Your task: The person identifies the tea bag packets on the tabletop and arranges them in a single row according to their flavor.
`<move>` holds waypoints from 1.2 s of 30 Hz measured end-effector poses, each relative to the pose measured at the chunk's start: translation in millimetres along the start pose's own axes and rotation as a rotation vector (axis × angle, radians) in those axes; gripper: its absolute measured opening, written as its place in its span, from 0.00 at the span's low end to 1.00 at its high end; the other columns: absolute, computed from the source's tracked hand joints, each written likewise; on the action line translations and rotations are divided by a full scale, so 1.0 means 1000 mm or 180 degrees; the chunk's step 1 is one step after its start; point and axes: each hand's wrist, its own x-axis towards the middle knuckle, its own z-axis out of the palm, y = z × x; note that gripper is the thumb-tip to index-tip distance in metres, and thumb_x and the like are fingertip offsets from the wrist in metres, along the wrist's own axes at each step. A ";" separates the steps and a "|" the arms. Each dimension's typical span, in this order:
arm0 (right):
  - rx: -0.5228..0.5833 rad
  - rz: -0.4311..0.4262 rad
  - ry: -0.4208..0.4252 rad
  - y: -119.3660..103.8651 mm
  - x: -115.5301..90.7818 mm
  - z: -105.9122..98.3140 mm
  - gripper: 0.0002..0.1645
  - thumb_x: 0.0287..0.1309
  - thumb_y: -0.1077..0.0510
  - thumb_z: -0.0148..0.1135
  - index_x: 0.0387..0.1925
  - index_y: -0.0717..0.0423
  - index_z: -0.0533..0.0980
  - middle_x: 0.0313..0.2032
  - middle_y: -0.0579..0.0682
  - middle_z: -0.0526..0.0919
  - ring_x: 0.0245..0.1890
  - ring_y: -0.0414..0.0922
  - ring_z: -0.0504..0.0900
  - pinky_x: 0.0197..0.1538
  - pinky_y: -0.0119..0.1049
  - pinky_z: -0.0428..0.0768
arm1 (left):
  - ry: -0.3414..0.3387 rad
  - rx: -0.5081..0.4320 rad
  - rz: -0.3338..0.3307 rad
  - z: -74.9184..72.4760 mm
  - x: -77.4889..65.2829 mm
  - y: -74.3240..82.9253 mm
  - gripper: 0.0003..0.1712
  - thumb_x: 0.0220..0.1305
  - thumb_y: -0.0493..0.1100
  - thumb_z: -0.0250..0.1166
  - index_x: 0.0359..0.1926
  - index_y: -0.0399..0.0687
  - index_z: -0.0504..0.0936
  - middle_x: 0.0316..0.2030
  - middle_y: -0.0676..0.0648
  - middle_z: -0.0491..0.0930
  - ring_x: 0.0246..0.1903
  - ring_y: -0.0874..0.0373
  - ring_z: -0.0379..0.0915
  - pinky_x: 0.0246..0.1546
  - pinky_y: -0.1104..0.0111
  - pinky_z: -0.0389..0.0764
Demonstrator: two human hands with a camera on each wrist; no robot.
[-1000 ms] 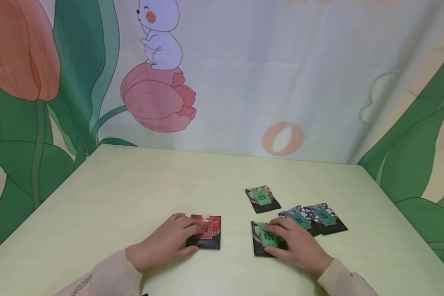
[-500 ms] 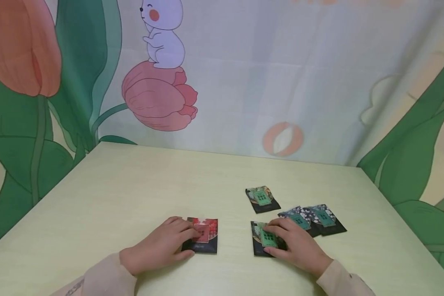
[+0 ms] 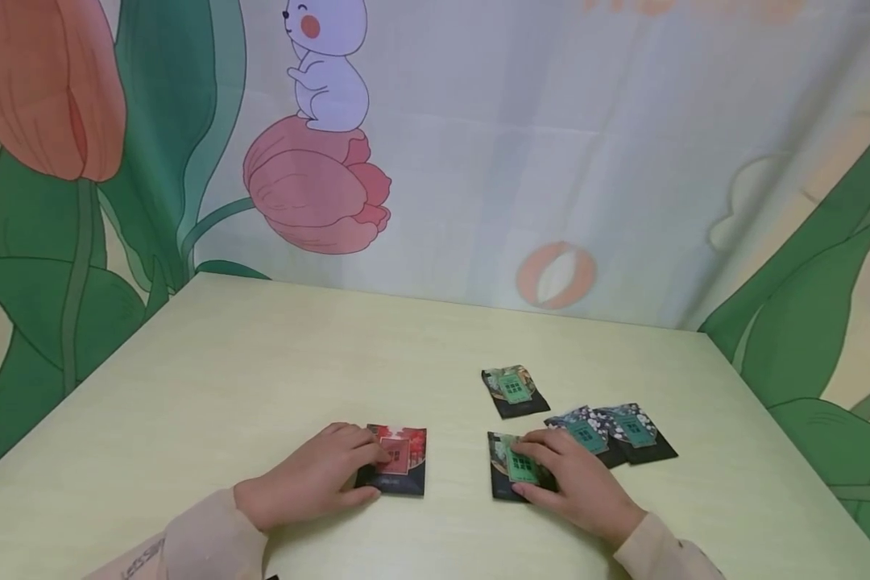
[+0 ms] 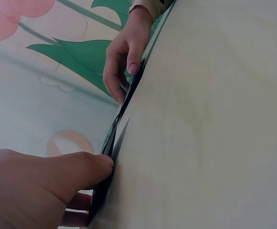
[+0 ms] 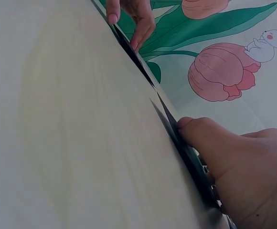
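Observation:
In the head view my left hand [image 3: 317,474] holds a flat red-and-black sachet [image 3: 409,461], its thumb at the lower left corner and a finger over the printed label. To the right, my right hand [image 3: 578,485] grips a green-and-black sachet [image 3: 503,469], covering its right part. The left wrist view shows the left thumb [image 4: 93,167] against the sachet's edge; the fingers are partly hidden behind it. From the right wrist, the right thumb [image 5: 196,131] lies on the near edge of the dark sachet [image 5: 186,157], close to the tabletop.
Another green-and-black sachet [image 3: 515,391] lies beyond the right hand. Two blue floral sachets, one [image 3: 583,431] partly behind the right hand and one [image 3: 636,433] farther right, overlap. A printed curtain [image 3: 464,161] hangs behind the pale table [image 3: 297,346].
The left hand and red sachet have shifted slightly left in the head view, mostly in the first half second. The right hand stays on its sachet, almost unmoved. The head view has shifted a little.

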 end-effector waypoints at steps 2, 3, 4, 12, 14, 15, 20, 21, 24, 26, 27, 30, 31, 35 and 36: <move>-0.0008 -0.0008 0.0005 0.000 0.001 0.000 0.31 0.57 0.33 0.60 0.57 0.43 0.77 0.55 0.44 0.77 0.58 0.46 0.75 0.58 0.45 0.77 | -0.0004 -0.0010 -0.0013 0.000 0.000 0.000 0.20 0.58 0.54 0.68 0.49 0.54 0.80 0.43 0.56 0.78 0.45 0.60 0.72 0.60 0.60 0.71; -0.0023 -0.0013 0.0007 -0.001 0.001 0.001 0.30 0.57 0.34 0.60 0.57 0.43 0.77 0.55 0.44 0.77 0.58 0.47 0.74 0.58 0.45 0.77 | 0.0006 -0.0014 -0.0015 -0.001 0.000 0.000 0.20 0.58 0.54 0.68 0.49 0.54 0.80 0.43 0.56 0.78 0.45 0.60 0.72 0.60 0.60 0.71; -0.0037 -0.0012 0.0008 -0.001 0.002 0.001 0.30 0.57 0.34 0.59 0.57 0.43 0.77 0.55 0.44 0.77 0.58 0.47 0.74 0.59 0.45 0.76 | 0.0012 -0.0021 -0.0015 -0.001 0.000 -0.001 0.20 0.57 0.54 0.68 0.49 0.54 0.81 0.43 0.56 0.78 0.45 0.60 0.72 0.60 0.60 0.71; -0.0056 -0.0023 0.0032 -0.004 0.004 0.002 0.30 0.57 0.34 0.59 0.57 0.43 0.77 0.55 0.43 0.78 0.58 0.47 0.75 0.59 0.46 0.76 | 0.0031 -0.0039 -0.0015 -0.001 0.001 -0.001 0.20 0.58 0.54 0.68 0.49 0.54 0.80 0.44 0.55 0.78 0.46 0.60 0.72 0.59 0.59 0.71; -0.0073 -0.0025 0.0037 -0.005 0.004 0.002 0.30 0.57 0.34 0.59 0.56 0.42 0.77 0.55 0.43 0.78 0.58 0.47 0.75 0.59 0.46 0.76 | 0.0011 -0.0041 -0.0017 -0.001 0.000 -0.001 0.20 0.58 0.54 0.68 0.49 0.54 0.80 0.44 0.55 0.78 0.45 0.60 0.72 0.60 0.60 0.71; -0.0084 -0.0023 0.0035 -0.005 0.004 0.002 0.30 0.57 0.34 0.59 0.56 0.42 0.77 0.55 0.43 0.78 0.58 0.46 0.75 0.59 0.45 0.76 | 0.0007 -0.0038 -0.0013 -0.001 0.000 -0.001 0.20 0.58 0.54 0.68 0.49 0.53 0.80 0.44 0.56 0.78 0.45 0.61 0.71 0.59 0.60 0.71; -0.0075 -0.0005 -0.0024 -0.010 0.006 0.003 0.30 0.58 0.33 0.58 0.57 0.43 0.77 0.55 0.43 0.77 0.57 0.45 0.75 0.58 0.45 0.77 | 0.0004 -0.0034 0.0003 -0.001 -0.001 0.000 0.19 0.58 0.54 0.68 0.49 0.53 0.80 0.44 0.56 0.78 0.45 0.61 0.70 0.59 0.61 0.71; -0.0068 -0.0006 -0.0035 -0.011 0.006 0.003 0.30 0.58 0.33 0.58 0.57 0.43 0.77 0.55 0.43 0.77 0.57 0.45 0.75 0.58 0.45 0.77 | 0.0007 -0.0036 0.0006 -0.001 -0.001 0.000 0.19 0.58 0.53 0.68 0.49 0.53 0.80 0.43 0.56 0.78 0.45 0.61 0.70 0.59 0.61 0.71; -0.0061 -0.0023 -0.0038 -0.014 0.008 0.004 0.31 0.58 0.32 0.57 0.57 0.43 0.76 0.55 0.43 0.77 0.56 0.45 0.75 0.57 0.45 0.77 | 0.0008 -0.0033 0.0015 -0.001 -0.002 -0.001 0.19 0.58 0.53 0.68 0.49 0.53 0.80 0.43 0.56 0.77 0.44 0.62 0.70 0.59 0.61 0.71; -0.0065 -0.0052 -0.0019 -0.016 0.009 0.005 0.31 0.58 0.32 0.57 0.57 0.43 0.77 0.55 0.43 0.77 0.56 0.44 0.76 0.56 0.44 0.78 | 0.0008 -0.0035 0.0019 -0.001 -0.002 -0.001 0.19 0.58 0.53 0.68 0.49 0.53 0.80 0.43 0.56 0.77 0.44 0.62 0.70 0.59 0.61 0.71; -0.0068 -0.0069 -0.0006 -0.017 0.009 0.005 0.30 0.58 0.33 0.57 0.57 0.43 0.77 0.54 0.43 0.78 0.55 0.43 0.76 0.56 0.44 0.78 | 0.0003 -0.0031 0.0018 -0.001 -0.002 -0.001 0.20 0.58 0.53 0.67 0.49 0.53 0.80 0.43 0.57 0.77 0.44 0.62 0.70 0.59 0.61 0.71; -0.0088 -0.0107 0.0026 -0.019 0.010 0.005 0.30 0.58 0.33 0.58 0.56 0.43 0.77 0.54 0.43 0.78 0.54 0.42 0.75 0.54 0.43 0.79 | -0.0014 -0.0030 0.0006 0.000 -0.001 0.000 0.20 0.58 0.54 0.68 0.50 0.53 0.80 0.43 0.56 0.77 0.44 0.62 0.69 0.59 0.61 0.71; -0.0093 -0.0114 0.0027 -0.020 0.011 0.005 0.30 0.58 0.33 0.58 0.56 0.43 0.77 0.54 0.42 0.78 0.53 0.42 0.75 0.53 0.42 0.79 | -0.0021 -0.0031 0.0002 0.000 -0.001 0.000 0.20 0.58 0.54 0.68 0.50 0.53 0.79 0.43 0.56 0.77 0.45 0.62 0.69 0.59 0.61 0.71; -0.0091 -0.0130 0.0004 -0.024 0.014 0.006 0.30 0.59 0.33 0.57 0.56 0.44 0.77 0.54 0.43 0.78 0.53 0.41 0.75 0.54 0.42 0.79 | -0.0018 -0.0031 -0.0001 0.000 -0.002 0.000 0.20 0.58 0.54 0.68 0.50 0.54 0.79 0.43 0.56 0.77 0.45 0.62 0.69 0.59 0.61 0.71; -0.0071 -0.0129 -0.0007 -0.025 0.015 0.006 0.30 0.59 0.33 0.57 0.56 0.44 0.77 0.54 0.43 0.78 0.53 0.42 0.75 0.55 0.42 0.78 | -0.0011 -0.0029 0.0002 0.000 -0.002 0.000 0.20 0.58 0.53 0.68 0.50 0.53 0.79 0.43 0.56 0.77 0.45 0.62 0.69 0.59 0.61 0.71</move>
